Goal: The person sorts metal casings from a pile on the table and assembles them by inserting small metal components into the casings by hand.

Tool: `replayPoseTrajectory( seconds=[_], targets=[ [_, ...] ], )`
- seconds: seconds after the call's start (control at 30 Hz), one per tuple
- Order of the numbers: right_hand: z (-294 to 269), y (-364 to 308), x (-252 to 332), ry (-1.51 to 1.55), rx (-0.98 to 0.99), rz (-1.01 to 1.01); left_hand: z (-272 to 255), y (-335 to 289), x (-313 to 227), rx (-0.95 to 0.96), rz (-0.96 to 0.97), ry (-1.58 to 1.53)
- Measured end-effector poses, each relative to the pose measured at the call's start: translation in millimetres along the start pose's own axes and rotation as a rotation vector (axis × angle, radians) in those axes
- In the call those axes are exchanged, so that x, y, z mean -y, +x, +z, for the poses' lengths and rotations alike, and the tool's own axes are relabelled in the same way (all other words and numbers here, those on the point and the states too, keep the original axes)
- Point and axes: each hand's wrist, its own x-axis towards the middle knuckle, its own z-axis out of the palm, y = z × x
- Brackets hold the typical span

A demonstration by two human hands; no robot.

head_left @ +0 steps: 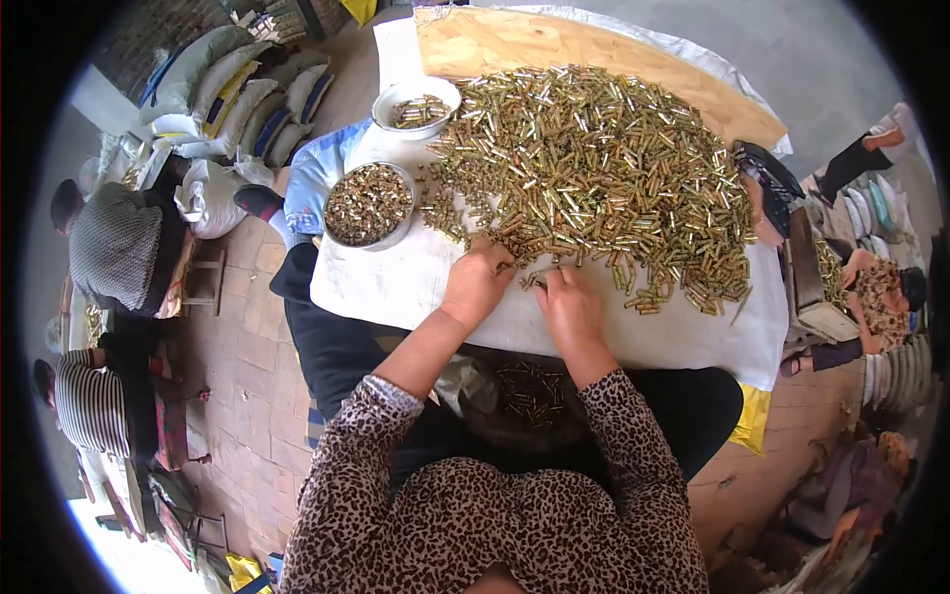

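Pointing every way, brass-coloured tubes (604, 163) lie just beyond my curled left hand (478, 281) and right hand (574, 307); their grip I can't tell.

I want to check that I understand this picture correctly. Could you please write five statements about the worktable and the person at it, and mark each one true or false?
1. The heap of brass-coloured metal tubes lies on a white cloth. True.
2. The wooden board is at the near side of the heap. False: it runs along the far side.
3. The nearer white bowl is fuller than the farther white bowl. True.
4. The left hand and right hand are both inside the bowls. False: they are close together at the heap's near edge.
5. The person wears leopard-print sleeves. True.
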Motion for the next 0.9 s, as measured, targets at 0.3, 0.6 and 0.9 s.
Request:
replayPoseTrajectory(
  seconds=[0.3,0.6,0.9],
  targets=[
    [3.2,-0.2,7.4,-0.070,-0.035,-0.051,11.2,-59.8,-15.8,-0.053,-0.186,-0.504],
    [2.3,0.9,0.5,0.066,0.000,0.085,-4.1,-77.7,-26.9,0.029,0.004,0.279],
    [-0.8,4.8,-10.5,0.309,0.037,0.223,-6.9,-74.1,-12.9,-0.047,-0.027,-0.003]
  ],
)
